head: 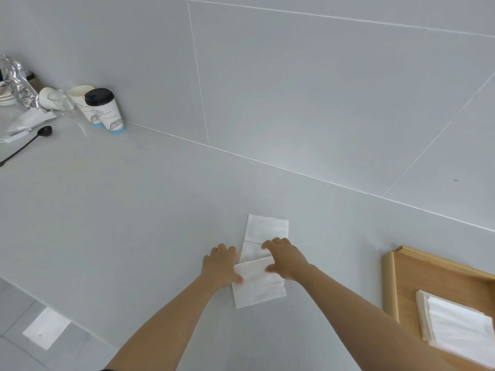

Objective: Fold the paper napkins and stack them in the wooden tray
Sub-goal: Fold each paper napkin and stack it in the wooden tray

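One paper napkin (261,263) lies flat on the grey counter (134,210), midway between its front edge and the wall, left of the wooden tray (389,285).

Hands: the left hand (221,266) is spread flat, fingers narrow, thumb pinning the napkin's left border. The right hand (285,259) lies arched over the turned-up flap, thumb and fingertips resting on it; neither hand grips anything off the surface.

Step in hand, as judged: completing a fold of the near portion over the middle.
- Keep the left thumb as anchor so the sheet does not slide.
- Align the flap's edges with the layer beneath before pressing.
- Run the right fingers along the fold line once, lightly; thin paper likely tears or skews under drag.

Count:
- Napkin being folded: one.
- Folded napkins (455,325) stacked in the tray near the counter's right edge: several layers, exact number unclear.
- Paper cups (105,111) at the far left by the wall: two upright, one lidded.
- Black spoon (26,145): one.
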Demonstrator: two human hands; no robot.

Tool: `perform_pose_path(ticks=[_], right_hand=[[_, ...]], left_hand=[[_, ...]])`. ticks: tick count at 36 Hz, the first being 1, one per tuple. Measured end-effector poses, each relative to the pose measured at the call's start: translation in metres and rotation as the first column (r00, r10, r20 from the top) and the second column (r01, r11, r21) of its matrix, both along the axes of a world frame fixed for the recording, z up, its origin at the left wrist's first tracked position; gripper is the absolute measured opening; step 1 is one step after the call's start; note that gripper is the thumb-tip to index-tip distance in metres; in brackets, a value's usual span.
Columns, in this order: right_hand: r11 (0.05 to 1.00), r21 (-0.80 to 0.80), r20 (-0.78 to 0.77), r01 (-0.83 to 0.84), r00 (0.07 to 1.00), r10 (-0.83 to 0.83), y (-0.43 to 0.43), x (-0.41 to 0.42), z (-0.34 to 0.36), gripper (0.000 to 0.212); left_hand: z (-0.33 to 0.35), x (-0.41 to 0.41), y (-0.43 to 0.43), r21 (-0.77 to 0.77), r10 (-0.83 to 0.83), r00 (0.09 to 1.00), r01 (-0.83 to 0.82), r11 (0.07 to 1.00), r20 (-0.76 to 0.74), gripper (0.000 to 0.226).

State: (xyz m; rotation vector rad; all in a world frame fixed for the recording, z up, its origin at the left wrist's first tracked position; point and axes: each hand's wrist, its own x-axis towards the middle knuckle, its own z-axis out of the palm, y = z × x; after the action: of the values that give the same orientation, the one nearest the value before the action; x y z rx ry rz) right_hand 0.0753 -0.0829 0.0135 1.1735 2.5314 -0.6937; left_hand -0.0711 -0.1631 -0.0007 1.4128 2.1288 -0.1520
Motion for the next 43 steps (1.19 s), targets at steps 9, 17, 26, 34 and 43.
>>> perform_pose_path(ticks=[9,17,26,34,43], right_hand=[[1.000,0.015,0.065,-0.016,0.998,0.015,0.002,-0.003,-0.014,0.046],[0.970,-0.149,-0.091,0.193,0.974,-0.208,0.006,0.014,-0.008,0.024],[0.651,-0.564,-0.341,0.508,0.575,-0.744,0.023,0.068,0.017,0.022],[0.498,-0.611,-0.400,0.615,0.304,-0.865,0.026,0.148,0.035,0.011],[0.379,-0.413,-0.487,0.828,0.151,-0.860,0.021,0.262,0.040,0.027]], left_hand=[[-0.003,0.002,0.003,-0.060,0.031,0.999,-0.030,0.998,0.017,0.048],[0.013,0.001,0.009,0.023,0.198,0.916,-0.220,0.975,0.347,0.033],[0.048,0.033,0.041,0.148,0.187,0.785,-0.334,0.931,0.591,0.026],[0.063,0.113,0.077,0.204,0.082,0.744,-0.285,0.937,0.663,0.032],[0.063,0.228,0.098,0.270,-0.087,0.711,-0.149,0.951,0.698,0.031]])
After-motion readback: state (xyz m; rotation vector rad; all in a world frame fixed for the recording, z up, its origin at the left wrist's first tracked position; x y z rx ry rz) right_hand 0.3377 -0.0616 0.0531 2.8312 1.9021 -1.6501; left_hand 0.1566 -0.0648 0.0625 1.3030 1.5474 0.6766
